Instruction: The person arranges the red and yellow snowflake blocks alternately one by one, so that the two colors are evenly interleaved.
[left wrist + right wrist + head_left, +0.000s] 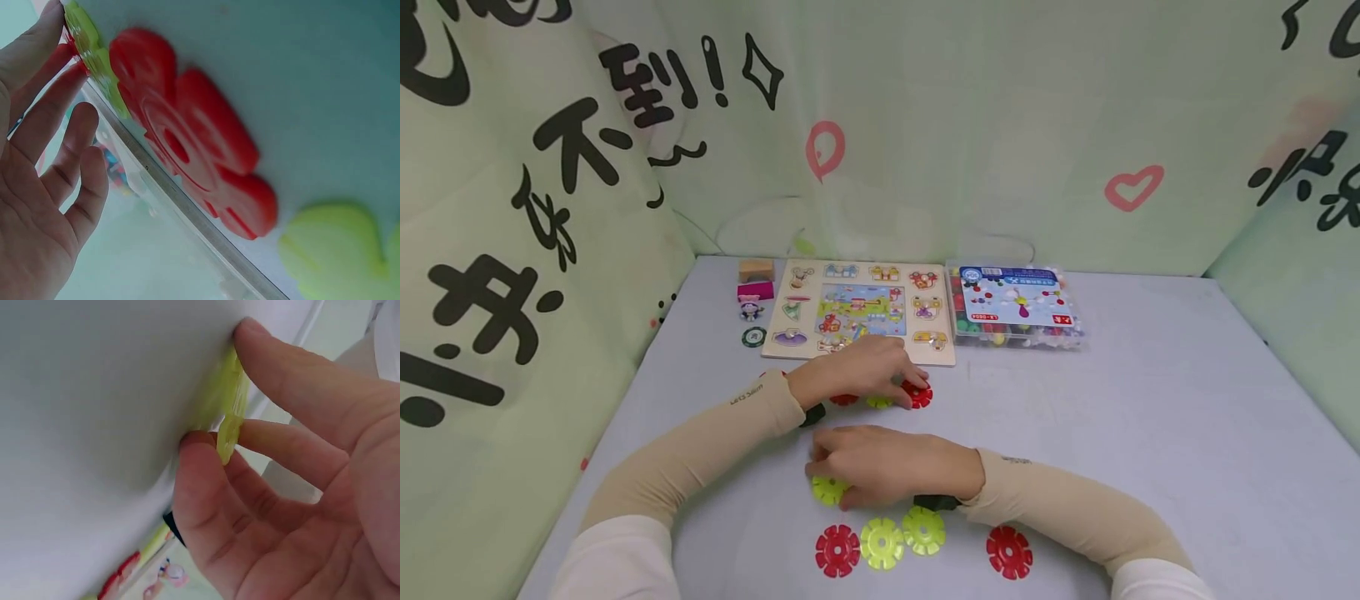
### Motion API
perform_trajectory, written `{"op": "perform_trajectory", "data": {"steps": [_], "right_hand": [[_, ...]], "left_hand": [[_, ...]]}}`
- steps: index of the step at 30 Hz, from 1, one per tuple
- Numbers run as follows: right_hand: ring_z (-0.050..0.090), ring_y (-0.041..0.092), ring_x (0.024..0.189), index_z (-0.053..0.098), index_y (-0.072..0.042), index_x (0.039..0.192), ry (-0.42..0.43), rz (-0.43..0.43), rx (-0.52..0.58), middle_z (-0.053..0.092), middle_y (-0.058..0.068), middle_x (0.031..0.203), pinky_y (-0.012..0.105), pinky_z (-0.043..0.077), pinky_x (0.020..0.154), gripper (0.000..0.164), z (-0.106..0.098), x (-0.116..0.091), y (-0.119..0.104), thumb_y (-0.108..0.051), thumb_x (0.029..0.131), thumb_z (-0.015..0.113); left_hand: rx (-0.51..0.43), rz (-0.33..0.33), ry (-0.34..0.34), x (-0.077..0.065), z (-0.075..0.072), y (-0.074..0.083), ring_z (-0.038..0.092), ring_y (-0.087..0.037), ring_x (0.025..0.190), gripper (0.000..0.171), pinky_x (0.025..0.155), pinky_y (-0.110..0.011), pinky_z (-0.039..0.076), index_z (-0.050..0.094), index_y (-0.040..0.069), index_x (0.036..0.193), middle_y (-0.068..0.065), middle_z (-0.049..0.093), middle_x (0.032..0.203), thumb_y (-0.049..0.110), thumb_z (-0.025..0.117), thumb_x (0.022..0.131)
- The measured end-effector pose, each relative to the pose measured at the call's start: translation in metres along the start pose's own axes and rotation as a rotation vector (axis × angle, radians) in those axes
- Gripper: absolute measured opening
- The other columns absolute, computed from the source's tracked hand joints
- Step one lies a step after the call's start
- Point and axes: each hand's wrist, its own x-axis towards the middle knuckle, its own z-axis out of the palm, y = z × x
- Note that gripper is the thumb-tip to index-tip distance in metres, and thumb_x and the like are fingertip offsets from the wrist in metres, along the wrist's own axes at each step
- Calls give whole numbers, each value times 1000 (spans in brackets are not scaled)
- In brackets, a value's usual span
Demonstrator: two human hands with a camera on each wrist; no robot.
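Observation:
My left hand (868,367) reaches over a short row of plastic snowflake discs. Its thumb and forefinger pinch a red snowflake disc (919,395) at the right end. A yellow-green disc (880,402) and another red disc (844,400) lie under that hand, partly hidden. Closer in, my right hand (891,467) holds a yellow-green snowflake disc (232,406) by its edges between thumb and fingers, low over the table. Below it lie a red disc (837,550), two yellow-green discs (882,543) and, further right, a single red disc (1009,552).
A wooden peg puzzle board (790,292) lies at the back, beside a clear plastic case (1015,300) of colourful beads. Left of the board are wooden blocks (756,271), a small figure (750,308) and a round black-and-white chip (754,337). Printed curtains surround the table.

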Motion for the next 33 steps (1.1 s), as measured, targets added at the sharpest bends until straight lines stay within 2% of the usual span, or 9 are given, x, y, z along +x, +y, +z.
{"op": "perform_trajectory", "data": {"steps": [6, 14, 18, 21, 24, 27, 30, 33], "right_hand": [[55, 7, 98, 60, -22, 126, 17, -15, -42, 56, -4, 114, 19, 48, 82, 43, 3, -4, 1, -34, 85, 70], [51, 4, 91, 60, -23, 126, -17, -47, -49, 51, -4, 112, 15, 44, 79, 45, 3, -7, 4, -36, 84, 70], [52, 3, 84, 64, -24, 120, 20, -44, -61, 54, -5, 108, 15, 44, 74, 40, 2, -8, 5, -38, 83, 71], [53, 3, 81, 67, -24, 116, 54, -19, -23, 58, -6, 105, 15, 44, 71, 38, 0, -14, 9, -35, 81, 73], [53, 3, 83, 68, -23, 114, 90, 30, 73, 60, -7, 103, 15, 44, 71, 37, 2, -29, 21, -33, 78, 75], [53, 3, 81, 70, -21, 111, 153, 91, 189, 61, -6, 101, 16, 46, 71, 38, 7, -54, 42, -33, 76, 76], [54, 5, 77, 71, -20, 109, 199, 192, 290, 61, -8, 98, 17, 46, 66, 38, 10, -84, 65, -34, 74, 78], [54, 7, 71, 73, -19, 107, 235, 301, 335, 62, -9, 94, 18, 45, 61, 38, 12, -107, 89, -34, 72, 81]], "left_hand": [[14, -1, 7, 0, 0, 0, 44, -9, 70, 40, 56, -22, 31, 67, 32, 117, 20, 64, 121, 48, 70, 81], [7, 0, 3, 0, 0, 0, 42, -11, 68, 41, 55, -23, 28, 67, 32, 118, 19, 64, 121, 47, 70, 81], [10, 2, 10, 0, 0, -1, 43, -10, 69, 40, 55, -23, 29, 67, 31, 118, 19, 64, 120, 47, 70, 81], [10, 3, 13, 0, -1, -1, 44, -10, 70, 40, 55, -23, 30, 67, 31, 118, 19, 65, 119, 47, 70, 81], [9, 3, 18, -1, -1, -1, 46, -9, 71, 37, 56, -22, 32, 68, 31, 116, 19, 65, 118, 44, 71, 82], [14, 3, 25, 0, 1, 0, 47, -8, 72, 33, 57, -21, 34, 69, 32, 115, 20, 66, 117, 41, 70, 83], [17, -2, 18, 1, 2, -1, 46, -9, 72, 34, 57, -22, 33, 68, 33, 116, 19, 66, 118, 43, 69, 83], [12, -15, 0, 1, 1, -1, 45, -10, 71, 39, 57, -22, 31, 67, 33, 118, 18, 65, 119, 48, 69, 82]]}}
